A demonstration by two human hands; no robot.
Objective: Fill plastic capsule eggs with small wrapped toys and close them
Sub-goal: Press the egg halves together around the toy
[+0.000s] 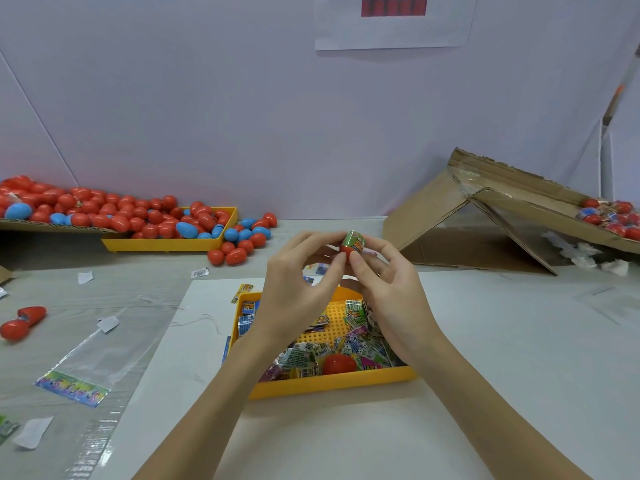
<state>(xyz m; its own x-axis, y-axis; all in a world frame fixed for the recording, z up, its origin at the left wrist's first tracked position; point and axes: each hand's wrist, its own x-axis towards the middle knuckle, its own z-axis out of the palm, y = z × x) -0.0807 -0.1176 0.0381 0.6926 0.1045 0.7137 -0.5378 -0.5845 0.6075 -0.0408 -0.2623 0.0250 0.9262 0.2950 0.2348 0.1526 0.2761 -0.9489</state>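
Hands: I see left hand (294, 271) and right hand (388, 282) pinching one red egg half (346, 250), above the yellow tray (329, 384) mid-surface.
Toy: green wrapped toy (354, 240) protrudes.
Handling: light, crinkly, slippery shell; I'd grip the rim.

We see glossy, smooth plastic eggs (138, 216) in a matt yellow plastic tray (166, 244). The wrappers (304, 355) look like shiny crinkled foil. The box (460, 216) is rough brown cardboard, and the clear bag (93, 355) is glossy film.
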